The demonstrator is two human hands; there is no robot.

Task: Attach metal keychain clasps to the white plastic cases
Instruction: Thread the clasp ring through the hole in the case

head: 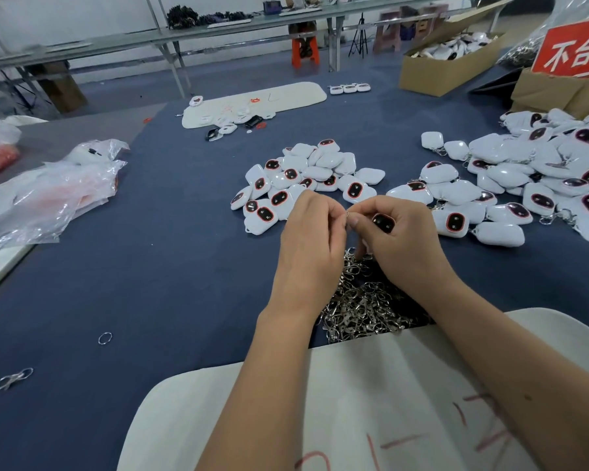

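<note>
Bench clutter around the work area

Crumpled plastic bags lie left on the blue table cover; a cardboard box and red sign stand far right.

This is a small assembly workshop or factory floor. A wide counter covered in dark blue cloth carries goods in bulk: heaps of identical white cases toward its far side and right edge, and a pile of metal clasps near its front edge. Cardboard boxes at the far right corner hold more cases, beside a red sign with Chinese characters. Clear plastic bags lie at the left edge. Beyond stand long metal-framed workbenches and plastic stools.
</note>
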